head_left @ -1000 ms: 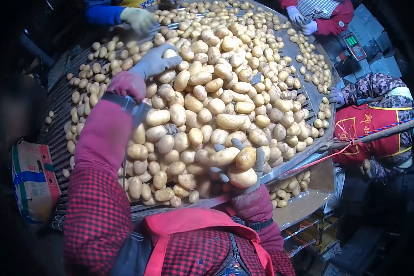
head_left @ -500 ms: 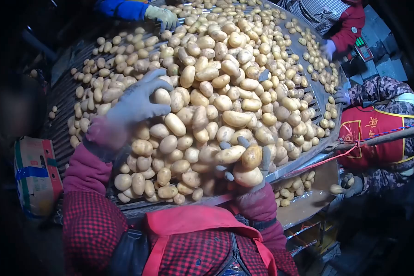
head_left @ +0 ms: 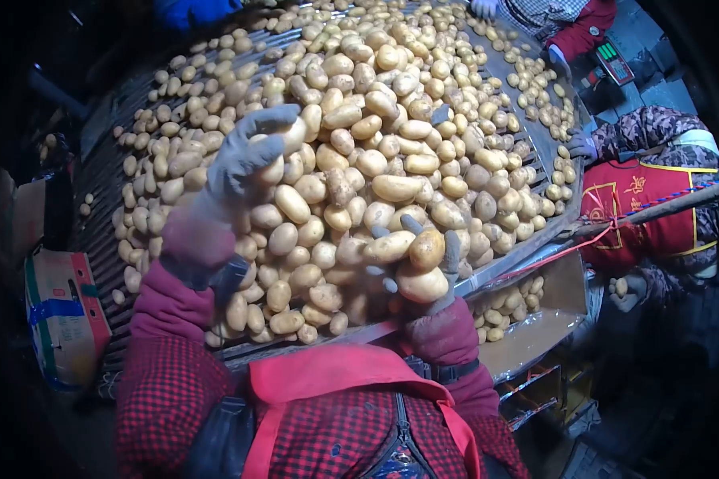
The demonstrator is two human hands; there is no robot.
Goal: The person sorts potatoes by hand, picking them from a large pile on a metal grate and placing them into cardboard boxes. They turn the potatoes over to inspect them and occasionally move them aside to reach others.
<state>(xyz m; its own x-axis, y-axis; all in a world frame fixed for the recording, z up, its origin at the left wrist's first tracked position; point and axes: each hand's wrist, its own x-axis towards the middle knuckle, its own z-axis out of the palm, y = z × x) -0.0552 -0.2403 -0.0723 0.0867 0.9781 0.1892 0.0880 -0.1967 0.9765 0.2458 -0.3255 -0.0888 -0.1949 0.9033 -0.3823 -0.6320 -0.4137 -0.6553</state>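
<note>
My left hand (head_left: 244, 164), in a grey glove, is curled round potatoes (head_left: 293, 136) at the left of the heap, fingers bent over them. Nearer to me, my right hand (head_left: 449, 267), gloved too, is turned palm up and holds several potatoes (head_left: 422, 284), its fingertips showing around them. A big heap of potatoes (head_left: 397, 188) lies on a slatted metal table (head_left: 104, 231) in front of me.
A cardboard box (head_left: 65, 307) stands at the left. At the right, a co-worker in a red apron (head_left: 635, 211) holds a potato over a carton (head_left: 555, 307) containing potatoes. More co-workers stand at the far edge, near a scale (head_left: 613, 62).
My left hand has closed round potatoes and moved slightly up. My right hand keeps its potatoes. The blue-sleeved co-worker's glove has left view; the red-aproned co-worker's lower hand has shifted.
</note>
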